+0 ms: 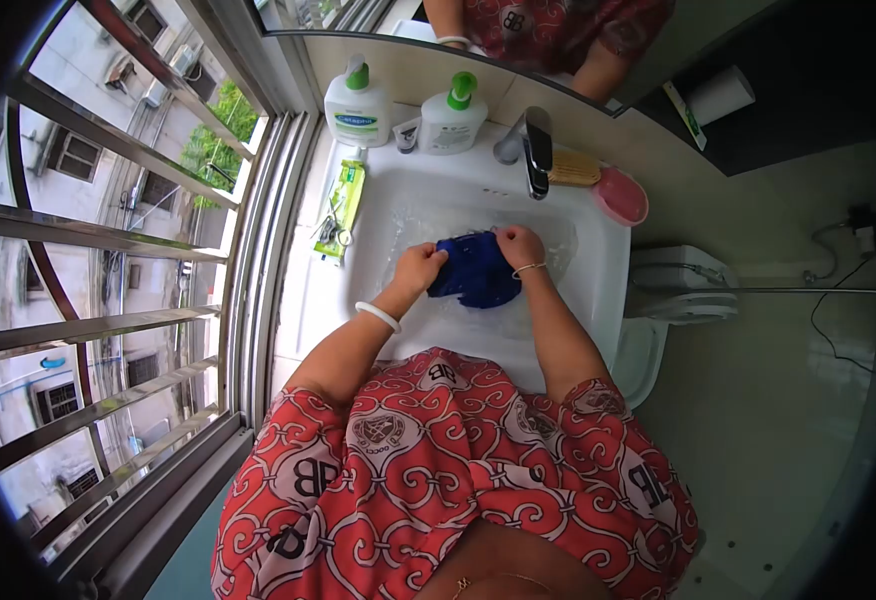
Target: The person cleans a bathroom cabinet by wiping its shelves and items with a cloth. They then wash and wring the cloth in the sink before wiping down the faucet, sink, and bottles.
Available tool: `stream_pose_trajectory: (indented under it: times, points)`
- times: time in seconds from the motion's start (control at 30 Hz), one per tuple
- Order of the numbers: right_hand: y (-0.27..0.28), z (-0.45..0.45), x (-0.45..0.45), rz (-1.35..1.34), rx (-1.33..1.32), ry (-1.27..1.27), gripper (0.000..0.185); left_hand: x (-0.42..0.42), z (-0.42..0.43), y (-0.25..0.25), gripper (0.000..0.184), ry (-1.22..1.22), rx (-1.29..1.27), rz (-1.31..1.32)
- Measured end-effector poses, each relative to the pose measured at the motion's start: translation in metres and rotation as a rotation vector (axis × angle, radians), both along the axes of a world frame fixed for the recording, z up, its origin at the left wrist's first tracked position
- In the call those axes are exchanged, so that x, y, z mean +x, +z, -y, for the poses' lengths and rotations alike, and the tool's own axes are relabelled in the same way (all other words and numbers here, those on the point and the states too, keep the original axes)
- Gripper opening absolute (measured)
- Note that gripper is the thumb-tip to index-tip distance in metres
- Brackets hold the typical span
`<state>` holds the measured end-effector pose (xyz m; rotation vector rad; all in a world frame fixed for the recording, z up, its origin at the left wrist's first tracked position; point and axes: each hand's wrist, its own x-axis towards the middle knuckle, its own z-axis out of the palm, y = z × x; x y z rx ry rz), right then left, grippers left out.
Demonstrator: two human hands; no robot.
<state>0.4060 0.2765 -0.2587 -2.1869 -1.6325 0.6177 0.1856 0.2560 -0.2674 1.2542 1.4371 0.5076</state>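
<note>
A wet dark blue cloth is stretched between my hands over the white sink. My left hand pinches its left edge, and my right hand grips its upper right corner. Below the fabric, water stands in the basin. The cloth's lower part hangs at or in the water; I cannot tell which. Behind it rises the chrome faucet.
Two white pump bottles with green tops and a small tube stand along the back ledge. Scissors lie on a green packet at left. A brush and pink soap dish sit at right. A barred window borders the left.
</note>
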Motion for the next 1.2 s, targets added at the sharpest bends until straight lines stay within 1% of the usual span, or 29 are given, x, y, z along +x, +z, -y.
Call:
stream_pose_trajectory:
  times: [0.03, 0.07, 0.1, 0.17, 0.2, 0.23, 0.27, 0.3, 0.33, 0.37, 0.4, 0.47, 0.5, 0.53, 0.57, 0.63, 0.73, 0.83, 0.87, 0.93, 1.0, 1.03, 1.07, 1.17, 1.2]
  points:
    - [-0.005, 0.005, 0.008, -0.109, -0.04, -0.125, 0.029, -0.014, -0.003, 0.016, 0.03, -0.019, 0.026, -0.109]
    - [-0.013, 0.009, 0.013, -0.216, -0.075, -0.254, 0.031, -0.019, -0.007, -0.026, 0.037, 0.092, 0.078, 0.016]
    - [-0.02, 0.016, 0.007, -0.241, -0.027, -0.198, 0.031, -0.017, -0.007, -0.024, 0.038, 0.182, -0.087, 0.165]
    - [-0.035, 0.027, -0.019, -0.286, 0.074, -0.083, 0.035, -0.012, -0.013, -0.002, 0.039, 0.354, -0.419, 0.464]
    - [-0.025, 0.026, -0.033, -0.41, 0.039, -0.079, 0.036, -0.006, -0.012, 0.024, 0.046, 0.36, -0.476, 0.534]
    - [-0.005, 0.024, -0.051, -0.536, 0.002, -0.074, 0.037, -0.005, -0.015, 0.03, 0.047, 0.365, -0.515, 0.577]
    - [0.021, 0.026, -0.073, -0.512, 0.1, 0.016, 0.036, -0.005, -0.019, 0.033, 0.049, 0.37, -0.557, 0.614]
    - [0.045, 0.029, -0.094, -0.489, 0.196, 0.103, 0.036, -0.003, -0.023, 0.032, 0.05, 0.374, -0.601, 0.647]
    - [0.057, 0.033, -0.11, -0.434, 0.348, 0.217, 0.035, 0.002, -0.031, -0.019, 0.054, 0.269, -0.629, 0.962]
    - [0.062, 0.035, -0.124, -0.373, 0.503, 0.332, 0.034, 0.003, -0.024, -0.027, 0.052, 0.122, -0.312, 0.888]
    - [0.054, 0.034, -0.134, -0.381, 0.462, 0.36, 0.033, 0.002, -0.014, -0.029, 0.051, -0.021, 0.006, 0.801]
    - [0.047, 0.024, -0.119, -0.209, 0.434, 0.249, 0.032, 0.01, -0.014, -0.033, 0.043, 0.142, -0.219, 1.083]
    - [0.044, 0.014, -0.107, -0.128, 0.421, 0.195, 0.032, 0.021, -0.023, -0.033, 0.037, 0.454, -0.784, 1.412]
    - [0.033, 0.005, -0.086, -0.125, 0.305, 0.196, 0.033, 0.023, -0.02, 0.02, 0.028, 0.372, -0.602, 0.765]
    - [0.022, -0.002, -0.058, -0.119, 0.187, 0.197, 0.035, 0.021, -0.019, 0.048, 0.023, 0.333, -0.582, 0.378]
    - [0.02, -0.014, -0.013, 0.105, -0.221, 0.192, 0.035, 0.015, -0.013, 0.006, 0.026, 0.186, -0.293, 0.449]
    - [0.047, 0.002, -0.009, 0.558, -0.238, 0.281, 0.036, -0.013, -0.02, 0.0, 0.039, 0.101, -0.08, 0.06]
    - [0.041, 0.033, -0.043, 0.356, 0.052, 0.519, 0.034, -0.02, -0.014, -0.001, 0.048, 0.204, 0.319, -0.175]
    - [0.035, 0.042, -0.047, 0.366, 0.029, 0.537, 0.034, -0.022, -0.011, 0.004, 0.05, 0.171, 0.257, -0.178]
    - [0.018, 0.052, -0.051, 0.389, -0.008, 0.567, 0.033, -0.025, -0.007, 0.034, 0.054, 0.102, 0.142, -0.18]
    - [0.001, 0.032, -0.037, 0.087, -0.036, 0.334, 0.035, -0.028, -0.004, 0.028, 0.057, 0.014, 0.007, -0.058]
    - [0.001, 0.023, -0.031, -0.064, -0.051, 0.215, 0.036, -0.03, -0.002, 0.019, 0.059, -0.034, -0.061, 0.004]
    - [0.002, 0.019, -0.025, -0.221, 0.014, 0.083, 0.039, -0.03, 0.0, 0.004, 0.064, -0.073, -0.12, 0.054]
    - [0.024, 0.015, -0.027, -0.606, 0.176, 0.13, 0.04, -0.019, 0.01, 0.036, 0.068, 0.134, -0.553, 0.36]
    - [0.044, 0.02, -0.036, -0.744, 0.172, 0.163, 0.042, -0.012, 0.013, 0.026, 0.074, 0.219, -0.631, 0.488]
